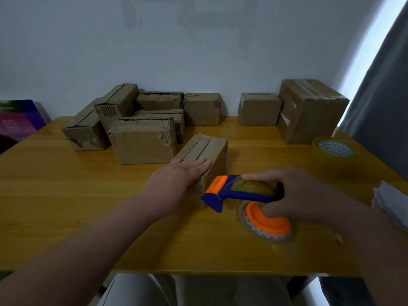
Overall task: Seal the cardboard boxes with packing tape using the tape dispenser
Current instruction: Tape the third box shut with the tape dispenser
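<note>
A small cardboard box (209,149) lies near the middle of the wooden table (66,195), its top seam running away from me. My left hand (176,175) lies flat on the box's near end, fingers straight. My right hand (295,193) grips a blue and orange tape dispenser (234,191) just to the right of the box, with the dispenser's front edge close to the box's near right corner. The dispenser's orange hub and tape roll (267,224) sit low, close to the table.
Several more cardboard boxes (141,142) are heaped at the back left. Two boxes (309,111) stand at the back right. A spare roll of clear tape (335,151) sits at the right edge, with white paper (390,202) nearer me. A purple box (17,122) is at far left.
</note>
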